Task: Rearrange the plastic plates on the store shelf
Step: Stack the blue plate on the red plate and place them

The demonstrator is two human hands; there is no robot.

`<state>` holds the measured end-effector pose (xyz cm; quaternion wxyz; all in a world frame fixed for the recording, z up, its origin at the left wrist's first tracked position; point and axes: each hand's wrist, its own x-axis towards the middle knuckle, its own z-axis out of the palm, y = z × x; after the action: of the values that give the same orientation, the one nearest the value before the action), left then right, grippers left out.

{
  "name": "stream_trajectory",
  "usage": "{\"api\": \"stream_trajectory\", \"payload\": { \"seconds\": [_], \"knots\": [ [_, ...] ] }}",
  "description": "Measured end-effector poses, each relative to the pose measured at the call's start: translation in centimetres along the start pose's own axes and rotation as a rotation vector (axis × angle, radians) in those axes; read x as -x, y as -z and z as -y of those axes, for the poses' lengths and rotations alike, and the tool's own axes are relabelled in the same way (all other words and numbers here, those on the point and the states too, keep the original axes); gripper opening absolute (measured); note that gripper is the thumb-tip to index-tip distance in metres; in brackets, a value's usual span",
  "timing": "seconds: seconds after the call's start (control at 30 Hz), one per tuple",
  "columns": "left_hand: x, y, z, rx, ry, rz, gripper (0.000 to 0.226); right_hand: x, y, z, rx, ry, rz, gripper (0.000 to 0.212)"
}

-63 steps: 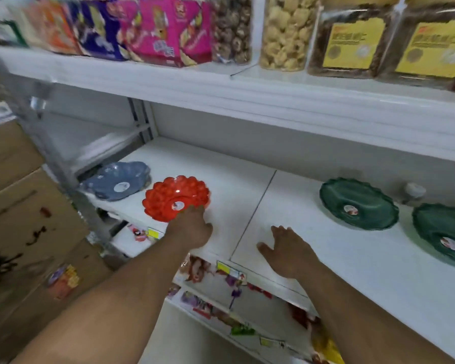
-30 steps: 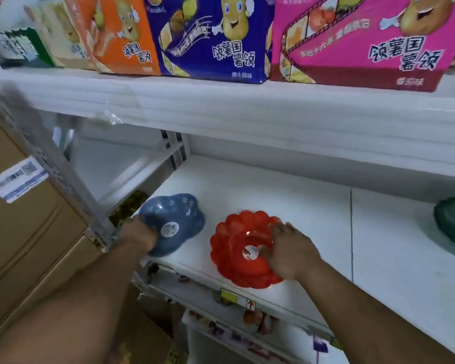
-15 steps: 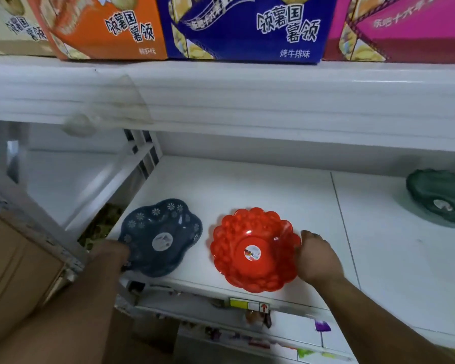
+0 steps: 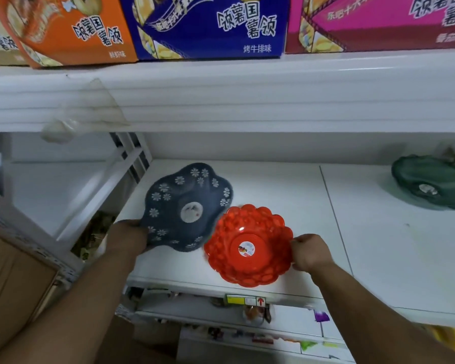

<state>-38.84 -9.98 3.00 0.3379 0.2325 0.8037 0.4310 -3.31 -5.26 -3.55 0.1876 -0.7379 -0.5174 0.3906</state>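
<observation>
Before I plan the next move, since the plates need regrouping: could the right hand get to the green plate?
Probably not yet: the right hand grips the red plate. The shelf between is bare.

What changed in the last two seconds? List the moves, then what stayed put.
The left hand left the red plate, took the blue plate by its near-left rim and tilted it up, so its edge now meets the red one. The right hand came off the bare shelf and gripped the red plate's right rim. The green plate to the right stayed where it was.
</observation>
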Motion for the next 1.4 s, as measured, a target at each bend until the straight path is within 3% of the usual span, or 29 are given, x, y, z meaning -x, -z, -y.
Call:
{"api": "stream_trajectory", "payload": {
  "seconds": [0.1,0.2,0.37,0.6,0.7,0.8,0.9,1.03,1.4],
  "knots": [
    [3.1,-2.5,-0.2,-0.033,-0.072,0.140,0.007,-0.2,0.3,0.0,-0.076,-0.023,0.039,0.023],
    [4.6,-4.8,0.4,-0.141,-0.110,0.231,0.010,0.2,0.7,0.5,-0.189,-0.064,0.072,0.017],
    [5.0,-7.7,1.7,-0.331,-0.212,0.276,0.018,0.5,1.5,0.9,-0.302,-0.135,0.073,0.029],
    [5.1,-9.5,2.5,-0.374,-0.215,0.253,0.023,0.6,2.3,1.0,-0.302,-0.158,0.099,0.030],
    [5.6,-9.6,2.4,-0.315,-0.172,0.226,0.024,0.6,2.5,0.9,-0.248,-0.128,0.104,0.025],
    [5.5,-10.0,2.5,-0.179,-0.010,0.284,0.022,0.5,2.7,0.9,-0.241,-0.096,0.110,0.013],
    [6.2,-10.2,2.3,-0.023,0.114,0.397,0.023,0.6,2.6,0.9,-0.054,-0.022,0.145,0.017],
    [6.4,-10.2,1.9,0.047,0.084,0.443,0.020,0.6,3.6,0.9,-0.005,0.037,0.126,0.021],
    [9.2,-12.0,-1.5,0.119,-0.008,0.579,0.013,1.9,9.6,0.0,-0.238,0.038,0.046,0.019]
  ]
}}
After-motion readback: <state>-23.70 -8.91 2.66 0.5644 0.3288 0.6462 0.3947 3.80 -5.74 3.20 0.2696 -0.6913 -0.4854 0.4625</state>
